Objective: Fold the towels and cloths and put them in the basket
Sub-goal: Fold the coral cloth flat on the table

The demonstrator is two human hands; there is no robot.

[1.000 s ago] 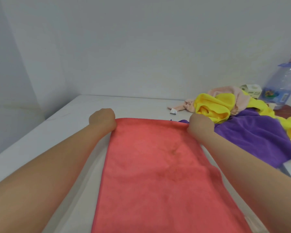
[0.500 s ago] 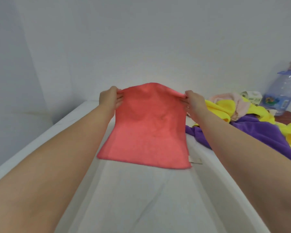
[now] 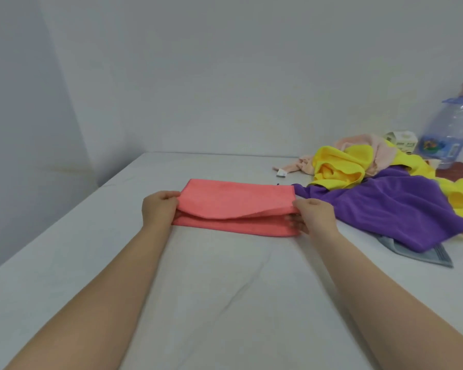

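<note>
White counter by plain grey walls. Left hand pinching the left end of a folded pink towel, flat on the counter's middle. Right hand pinching the right end. Farther right, all crumpled: yellow cloth, purple cloth, then a clear bottle.

One head-worn wide camera looks forward and down over the table, near the left hand and right hand.

coral towel folded in half, lying flat, near edge of top layer lifted. purple cloth and yellow cloth crumpled at its 2 o'clock.
</note>
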